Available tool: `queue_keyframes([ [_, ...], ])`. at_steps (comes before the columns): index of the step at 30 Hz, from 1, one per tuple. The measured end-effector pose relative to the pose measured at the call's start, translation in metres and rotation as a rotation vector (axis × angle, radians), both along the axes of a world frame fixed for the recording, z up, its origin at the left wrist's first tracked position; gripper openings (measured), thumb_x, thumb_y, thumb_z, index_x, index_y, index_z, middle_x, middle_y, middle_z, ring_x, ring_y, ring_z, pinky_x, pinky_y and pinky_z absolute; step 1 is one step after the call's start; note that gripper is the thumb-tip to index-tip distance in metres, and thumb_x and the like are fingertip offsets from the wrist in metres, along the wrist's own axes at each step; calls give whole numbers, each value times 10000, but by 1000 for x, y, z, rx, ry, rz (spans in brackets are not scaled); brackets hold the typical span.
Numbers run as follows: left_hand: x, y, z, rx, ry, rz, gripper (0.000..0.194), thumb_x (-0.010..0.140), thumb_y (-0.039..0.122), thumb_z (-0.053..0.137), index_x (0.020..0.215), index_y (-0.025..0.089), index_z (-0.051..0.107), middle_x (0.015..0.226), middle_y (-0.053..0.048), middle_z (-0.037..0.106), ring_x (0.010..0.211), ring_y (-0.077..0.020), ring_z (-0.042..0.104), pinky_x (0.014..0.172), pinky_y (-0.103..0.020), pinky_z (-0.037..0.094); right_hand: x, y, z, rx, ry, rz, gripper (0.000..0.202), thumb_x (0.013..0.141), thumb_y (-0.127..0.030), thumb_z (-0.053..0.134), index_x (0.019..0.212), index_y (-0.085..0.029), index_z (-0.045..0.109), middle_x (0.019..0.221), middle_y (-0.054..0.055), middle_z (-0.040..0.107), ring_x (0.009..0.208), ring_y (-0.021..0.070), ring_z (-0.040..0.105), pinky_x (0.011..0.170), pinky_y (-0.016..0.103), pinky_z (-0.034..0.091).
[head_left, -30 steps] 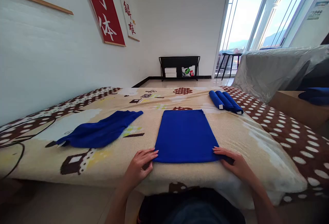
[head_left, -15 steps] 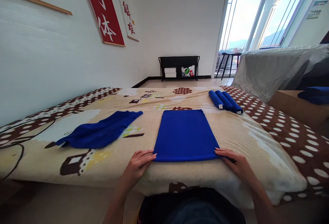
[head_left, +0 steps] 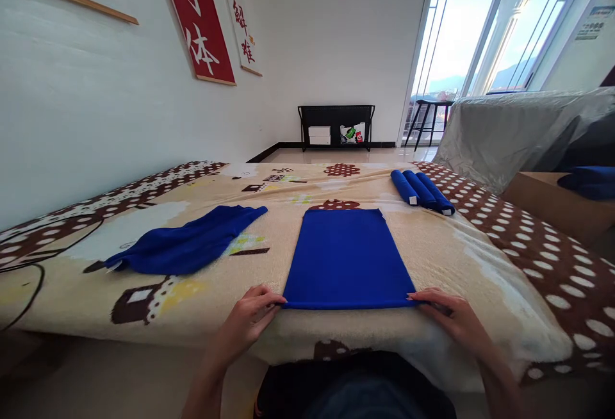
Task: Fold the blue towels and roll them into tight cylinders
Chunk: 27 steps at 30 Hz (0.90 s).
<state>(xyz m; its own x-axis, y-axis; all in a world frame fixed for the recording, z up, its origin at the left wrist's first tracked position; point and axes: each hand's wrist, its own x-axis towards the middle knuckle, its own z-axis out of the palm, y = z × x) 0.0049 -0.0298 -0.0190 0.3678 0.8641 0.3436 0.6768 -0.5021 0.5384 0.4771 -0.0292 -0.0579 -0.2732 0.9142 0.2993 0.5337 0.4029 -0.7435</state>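
White walls (head_left: 336, 47) go round the room, and a soft blanket (head_left: 446, 259) with brown spotty sides covers the big flat place in front of the person. From where I stand, a blue cloth (head_left: 350, 259) lies flat on the blanket, right in the middle. Its near edge has a thin line along it, like a tiny roll or fold, but I can't tell which. The left hand (head_left: 250, 316) pinches the near left corner between thumb and fingers, and the right hand (head_left: 451, 313) pinches the near right corner, so both have hold of it.

Well off to the left lies a wrinkly cloth (head_left: 192, 239), blue too. Farther back on the right, three blue rolls (head_left: 419, 189) lie side by side, touching. Past them is a cardboard box (head_left: 552, 200), and a black rack (head_left: 336, 115) stands by the back wall.

I think the edge could go crooked if one hand pulls harder than the other. A corner could slip out of the fingers, or the fuzzy blanket could drag along and make bumps.

Half a second ago, the fingertips just lay on the near corners. Now they pinch them, and the hands and the cloth have come a little nearer the person. The wrinkly cloth and the rolls haven't moved
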Motion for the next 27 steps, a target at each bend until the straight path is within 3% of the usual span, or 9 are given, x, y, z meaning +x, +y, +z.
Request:
queue_keyframes([
  [3, 8, 1, 0, -54, -76, 32, 178, 953, 296, 510, 1023, 241, 665, 945, -27, 668, 820, -161, 615, 775, -277, 510, -4, -1, -1, -24, 26, -82, 311, 924, -474, 571, 1094, -284, 749, 1063, 38, 737, 959, 229, 689, 825, 342, 560],
  [8, 24, 11, -11, -130, -135, 128, 178, 926, 304, 469, 1009, 207, 591, 817, -17, 604, 684, -157, 552, 611, -262, 447, -13, 10, -18, 31, 80, -224, 346, 915, -490, 555, 1043, -227, 739, 950, 51, 735, 791, 204, 669, 699, 315, 536],
  [14, 33, 20, -23, -2, -12, 278, 116, 849, 242, 473, 907, 205, 566, 707, 19, 554, 668, -168, 550, 758, -333, 439, -21, 15, -28, 191, -16, -336, 283, 925, -426, 520, 997, -237, 718, 917, 54, 701, 831, 213, 636, 732, 333, 506],
  [17, 32, 21, -26, 54, 50, 332, 148, 804, 185, 464, 913, 204, 562, 683, 32, 517, 662, -169, 549, 797, -360, 419, -24, 15, -28, 278, -94, -380, 231, 918, -377, 522, 937, -242, 708, 810, 42, 648, 804, 209, 604, 755, 346, 490],
  [21, 29, 21, -27, 134, 98, 324, 211, 763, 119, 457, 913, 213, 572, 818, -11, 592, 801, -196, 585, 806, -362, 408, -28, 15, -33, 404, -177, -468, 195, 911, -339, 536, 958, -243, 698, 835, 45, 632, 843, 218, 580, 840, 392, 468],
  [27, 31, 19, -28, 249, 133, 248, 277, 773, 37, 423, 893, 232, 579, 1020, -46, 617, 971, -215, 580, 863, -371, 417, -28, 13, -43, 486, -227, -588, 264, 903, -412, 582, 1063, -228, 684, 967, 88, 623, 897, 236, 576, 864, 428, 470],
])
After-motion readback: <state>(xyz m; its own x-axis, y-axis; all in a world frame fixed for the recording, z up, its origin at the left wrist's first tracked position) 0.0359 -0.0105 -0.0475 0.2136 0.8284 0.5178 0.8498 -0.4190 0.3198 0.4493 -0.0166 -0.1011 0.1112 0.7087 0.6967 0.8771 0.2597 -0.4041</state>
